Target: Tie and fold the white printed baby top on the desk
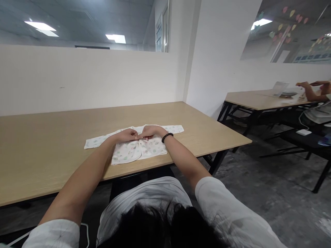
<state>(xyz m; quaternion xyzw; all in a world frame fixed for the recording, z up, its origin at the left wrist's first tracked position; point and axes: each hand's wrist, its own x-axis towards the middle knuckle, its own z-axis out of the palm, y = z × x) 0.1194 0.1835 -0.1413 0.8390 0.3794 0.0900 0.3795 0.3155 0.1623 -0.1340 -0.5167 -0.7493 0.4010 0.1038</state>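
A small white baby top (129, 152) with a pale green and brown print lies spread on the table, its two long sleeves stretched out to either side. The lower front edges part at the middle, nearest to me. My left hand (127, 135) is closed, its fingertips pinching the fabric at the centre front. Right beside it, my right hand (150, 131) has its fingers curled and the thumb and forefinger pressed on the same spot. What exactly lies between the fingertips is too small to make out. The collar is mostly hidden behind my hands.
The wooden table (51, 144) runs up to a white wall, with its right corner by my right arm. Farther right stands a second table (253, 100), where another person's hands (307, 85) are raised near a clear stand (280, 88). A black chair (302, 137) stands below.
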